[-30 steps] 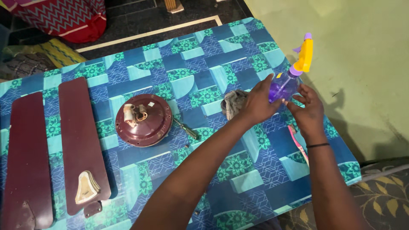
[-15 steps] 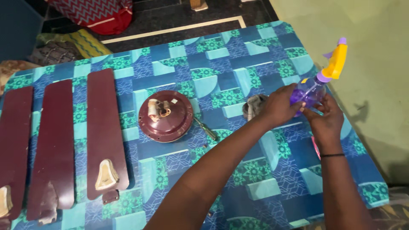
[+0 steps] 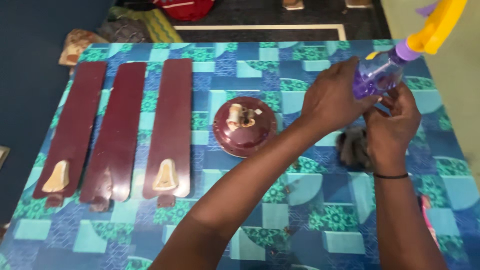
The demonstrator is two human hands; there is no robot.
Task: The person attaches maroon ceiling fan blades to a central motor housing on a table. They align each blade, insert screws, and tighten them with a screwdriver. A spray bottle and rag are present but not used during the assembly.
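Right of the maroon fan hub: purple spray bottle, lifted higher than a second ago, clasped by left hand and right hand above the patterned cloth, seemingly ready for spraying.

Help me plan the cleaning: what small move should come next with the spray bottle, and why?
Probably aim the spray bottle, held in both the left hand and right hand, toward the maroon fan motor cover, since its nozzle points off the table and the grey rag lies ready.
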